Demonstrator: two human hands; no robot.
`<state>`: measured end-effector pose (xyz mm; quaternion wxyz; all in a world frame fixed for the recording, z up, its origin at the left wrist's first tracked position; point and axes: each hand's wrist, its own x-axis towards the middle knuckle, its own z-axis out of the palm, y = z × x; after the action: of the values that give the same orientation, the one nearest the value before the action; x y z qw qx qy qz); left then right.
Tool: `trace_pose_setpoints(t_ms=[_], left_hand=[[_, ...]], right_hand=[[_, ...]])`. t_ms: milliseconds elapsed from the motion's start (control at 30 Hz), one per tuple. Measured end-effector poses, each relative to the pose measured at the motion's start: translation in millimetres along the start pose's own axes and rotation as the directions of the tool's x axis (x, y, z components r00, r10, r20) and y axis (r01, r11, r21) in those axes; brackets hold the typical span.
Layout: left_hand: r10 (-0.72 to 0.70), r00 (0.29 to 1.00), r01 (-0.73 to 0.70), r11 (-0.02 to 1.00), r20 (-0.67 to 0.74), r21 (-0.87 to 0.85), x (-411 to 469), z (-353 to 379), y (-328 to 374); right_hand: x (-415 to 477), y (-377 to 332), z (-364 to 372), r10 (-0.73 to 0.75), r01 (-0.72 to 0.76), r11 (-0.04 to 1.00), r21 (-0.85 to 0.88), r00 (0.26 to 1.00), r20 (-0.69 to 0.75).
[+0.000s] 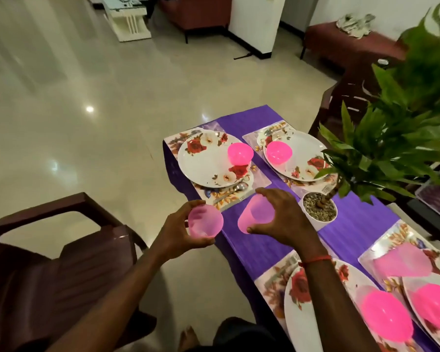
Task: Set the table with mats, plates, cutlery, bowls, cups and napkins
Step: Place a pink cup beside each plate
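Our left hand (186,231) curls round 1 pink cup (205,221) left of the plant pot (314,222); our right hand (285,219) grips a 2nd cup (255,214) just beside it.

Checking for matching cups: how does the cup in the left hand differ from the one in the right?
The left cup, in the left hand, is off the purple cloth's edge, round end toward the camera. The right cup, in the right hand, is over that cloth, tilted, side showing. Both are translucent pale pink.
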<state>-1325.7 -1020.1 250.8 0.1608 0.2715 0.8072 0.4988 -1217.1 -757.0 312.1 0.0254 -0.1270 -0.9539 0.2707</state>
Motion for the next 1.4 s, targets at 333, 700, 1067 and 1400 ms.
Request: trace_pose_setpoints(t_ms=[333, 700, 1067, 1400], left_hand=[[0.053, 0.994, -0.055, 0.998, 0.092, 0.014, 104.5, -27.9, -18.3], [-0.040, 0.994, 0.041, 0.999, 0.100, -0.009, 196.6, -56.0, -30.3], [-0.071, 0.992, 0.072, 0.997, 0.100, -0.002, 238.6, -66.7, -53.7], [-0.045, 0.981, 0.042, 0.999, 0.189, 0.025, 264.2, -65.8, -61.7]], right_hand=[[86.3, 8.1, -18.9, 0.127, -0.129, 0.992, -0.009, 0.981, -0.145], [182.1, 58.0, -0.6, 0.300, -0.305, 0.952, -0.011, 0.941, -0.156], [222.2, 86.8, 33.0, 0.420, -0.423, 0.903, -0.082, 0.906, -0.042], [233.6, 91.2, 42.0, 0.428, -0.426, 0.882, -0.201, 0.903, -0.036]])
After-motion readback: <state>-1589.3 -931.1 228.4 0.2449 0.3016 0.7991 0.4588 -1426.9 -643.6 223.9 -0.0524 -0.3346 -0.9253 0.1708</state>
